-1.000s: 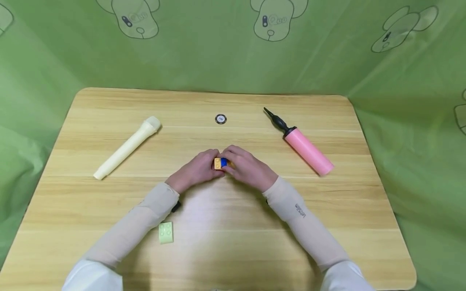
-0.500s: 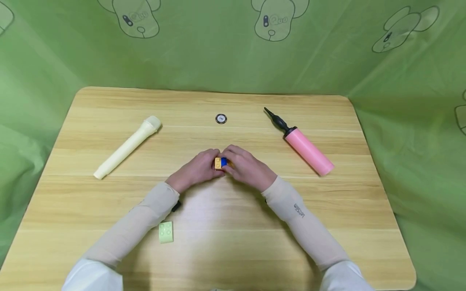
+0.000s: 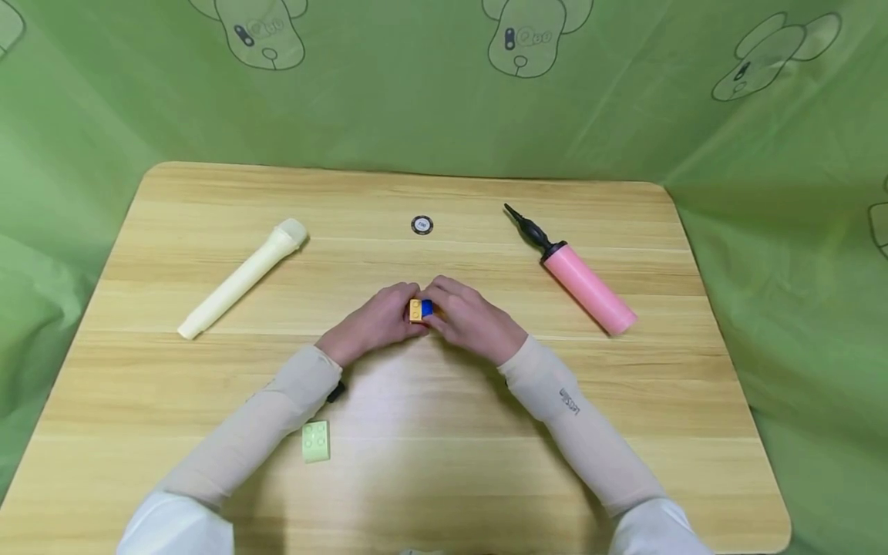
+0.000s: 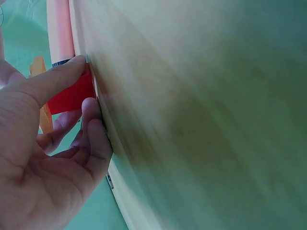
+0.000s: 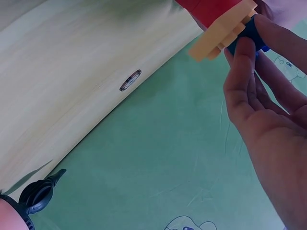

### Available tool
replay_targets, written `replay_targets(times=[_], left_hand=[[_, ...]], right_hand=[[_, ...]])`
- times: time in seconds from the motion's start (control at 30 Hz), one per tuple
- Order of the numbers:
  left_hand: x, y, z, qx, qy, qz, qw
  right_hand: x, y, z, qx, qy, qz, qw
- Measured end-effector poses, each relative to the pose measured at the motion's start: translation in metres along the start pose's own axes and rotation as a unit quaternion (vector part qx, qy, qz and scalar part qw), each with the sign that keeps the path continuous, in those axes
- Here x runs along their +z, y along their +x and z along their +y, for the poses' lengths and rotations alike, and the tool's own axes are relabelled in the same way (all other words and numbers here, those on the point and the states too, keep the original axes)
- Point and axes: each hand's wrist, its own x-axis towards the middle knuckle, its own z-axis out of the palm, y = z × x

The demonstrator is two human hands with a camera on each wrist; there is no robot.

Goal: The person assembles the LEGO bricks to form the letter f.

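Observation:
At the middle of the table, both hands meet around a small stack of toy building blocks. My left hand (image 3: 378, 316) grips the red block (image 4: 72, 96) at the bottom, thumb on one side and fingers on the other. Over the red block lies a flat orange-yellow block (image 5: 223, 31), two of its studs showing in the head view. Between thumb and fingers, my right hand (image 3: 472, 320) pinches a blue block (image 5: 252, 36) at the studded face of the orange-yellow one. Fingers hide much of the stack from above.
A pale green block (image 3: 316, 442) lies beside the left forearm. Farther back are a cream toy microphone (image 3: 243, 277) at left, a black-and-white poker chip (image 3: 422, 225) in the middle and a pink hand pump (image 3: 590, 289) at right. Green curtain (image 3: 416, 116) surrounds the table.
Hands and blocks keep nearly the same place and grip throughout. Only the head view has shifted very slightly.

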Motion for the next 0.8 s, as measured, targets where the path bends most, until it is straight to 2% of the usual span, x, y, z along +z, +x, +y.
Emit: replay_targets(times=[0.23, 0.63, 0.8], left_hand=[[-0.0003, 0.0005, 0.0001, 0.002, -0.004, 0.007, 1.0000], [-0.0010, 0.0011, 0.0016, -0.005, -0.005, 0.002, 1.0000], [0.0001, 0.0014, 0.0013, 0.000, -0.001, 0.005, 1.0000]], right_hand=[[0.0037, -0.0005, 0.0014, -0.009, -0.009, 0.005, 1.000], [0.0043, -0.0013, 0.0033, -0.002, 0.003, 0.013, 1.000], [0.0065, -0.0012, 0.0039, -0.014, -0.035, 0.026, 0.999]])
